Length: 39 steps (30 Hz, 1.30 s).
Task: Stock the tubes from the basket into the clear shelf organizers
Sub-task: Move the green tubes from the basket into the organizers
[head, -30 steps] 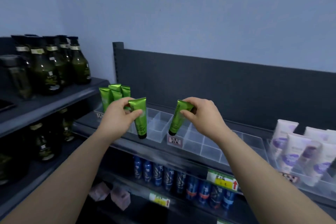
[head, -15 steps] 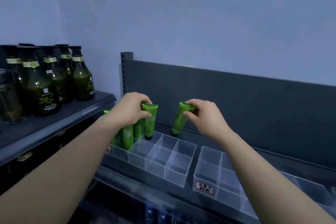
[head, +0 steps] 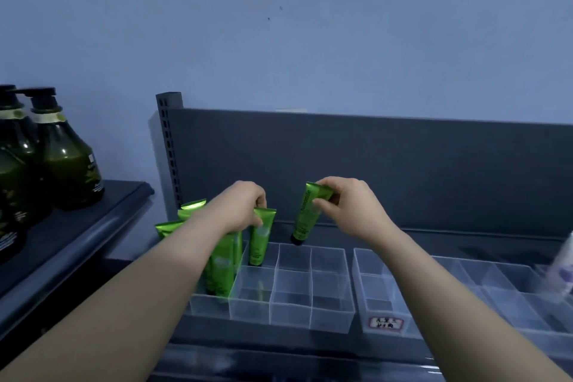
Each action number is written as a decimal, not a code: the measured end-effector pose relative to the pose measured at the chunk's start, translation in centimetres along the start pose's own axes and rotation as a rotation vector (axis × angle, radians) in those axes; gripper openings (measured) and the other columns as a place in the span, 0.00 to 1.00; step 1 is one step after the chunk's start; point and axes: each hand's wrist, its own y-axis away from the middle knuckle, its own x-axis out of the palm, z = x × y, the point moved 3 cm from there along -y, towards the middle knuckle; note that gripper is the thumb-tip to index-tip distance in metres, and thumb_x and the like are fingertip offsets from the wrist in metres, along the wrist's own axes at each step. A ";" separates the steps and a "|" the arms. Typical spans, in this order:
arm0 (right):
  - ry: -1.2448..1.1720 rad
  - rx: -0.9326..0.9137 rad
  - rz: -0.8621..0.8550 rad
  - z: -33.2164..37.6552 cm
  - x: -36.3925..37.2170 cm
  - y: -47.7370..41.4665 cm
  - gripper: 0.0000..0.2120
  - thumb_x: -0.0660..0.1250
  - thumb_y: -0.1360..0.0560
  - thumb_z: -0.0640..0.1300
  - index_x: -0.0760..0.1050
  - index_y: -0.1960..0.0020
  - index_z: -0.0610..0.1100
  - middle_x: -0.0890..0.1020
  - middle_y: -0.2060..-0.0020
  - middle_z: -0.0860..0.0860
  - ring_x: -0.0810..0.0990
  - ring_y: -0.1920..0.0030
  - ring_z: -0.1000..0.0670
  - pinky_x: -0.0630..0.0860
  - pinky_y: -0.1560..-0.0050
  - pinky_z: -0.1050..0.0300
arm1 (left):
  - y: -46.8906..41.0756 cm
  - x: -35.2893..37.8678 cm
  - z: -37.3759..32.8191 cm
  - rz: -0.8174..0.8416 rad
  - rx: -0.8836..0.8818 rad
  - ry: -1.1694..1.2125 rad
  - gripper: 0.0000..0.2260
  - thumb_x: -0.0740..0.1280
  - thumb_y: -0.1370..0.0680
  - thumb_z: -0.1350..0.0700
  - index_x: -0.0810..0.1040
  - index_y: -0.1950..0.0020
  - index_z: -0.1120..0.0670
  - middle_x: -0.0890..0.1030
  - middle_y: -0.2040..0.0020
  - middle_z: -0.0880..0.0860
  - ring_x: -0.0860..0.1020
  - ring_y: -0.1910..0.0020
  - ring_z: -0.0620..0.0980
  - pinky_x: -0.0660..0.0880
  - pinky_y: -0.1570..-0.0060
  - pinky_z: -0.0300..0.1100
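My left hand pinches the crimped top of a green tube, which stands cap down in a back cell of the clear shelf organizer. My right hand holds a second green tube, tilted, its black cap hanging just above the organizer's back edge. Several more green tubes stand in the organizer's left cells, partly hidden by my left forearm. The basket is out of view.
A second clear organizer with a small label sits to the right, more clear cells beyond it. Dark green pump bottles stand on the left shelf. A dark shelf back panel rises behind. A blurred white tube shows at the right edge.
The view has moved closer and higher over the organizers. My left hand lowered its tube into a back cell. My right hand brought its tube down toward the organizer's back edge.
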 end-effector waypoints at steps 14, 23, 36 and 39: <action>0.001 0.003 -0.014 3.4 1.5 0.4 0.04 0.69 0.28 0.43 0.80 0.54 0.50 0.80 0.67 0.54 0.76 0.65 0.55 0.74 0.61 0.58 | -0.1 0.0 1.5 -0.011 0.134 0.054 0.14 0.72 0.26 0.55 0.78 0.40 0.51 0.78 0.42 0.49 0.77 0.45 0.49 0.76 0.44 0.45; 0.106 0.023 0.150 4.8 5.5 0.5 0.06 0.67 0.27 0.46 0.78 0.50 0.50 0.81 0.63 0.53 0.77 0.61 0.50 0.76 0.57 0.54 | 3.5 -2.1 1.9 -0.215 0.167 -0.009 0.16 0.62 0.21 0.47 0.73 0.34 0.47 0.77 0.40 0.46 0.74 0.41 0.48 0.73 0.44 0.44; 0.301 0.033 0.182 5.0 7.0 0.1 0.15 0.65 0.26 0.51 0.75 0.40 0.49 0.80 0.47 0.52 0.77 0.46 0.48 0.74 0.49 0.54 | 6.3 -2.3 2.5 -0.329 0.125 -0.068 0.20 0.60 0.20 0.44 0.70 0.30 0.48 0.77 0.37 0.47 0.73 0.38 0.49 0.70 0.38 0.46; 0.310 0.031 0.132 5.0 6.0 0.5 0.17 0.63 0.23 0.54 0.73 0.37 0.49 0.78 0.43 0.52 0.75 0.42 0.49 0.73 0.44 0.53 | 6.7 -2.3 2.4 -0.335 0.119 -0.054 0.20 0.59 0.20 0.43 0.70 0.29 0.48 0.76 0.36 0.46 0.73 0.37 0.49 0.69 0.37 0.46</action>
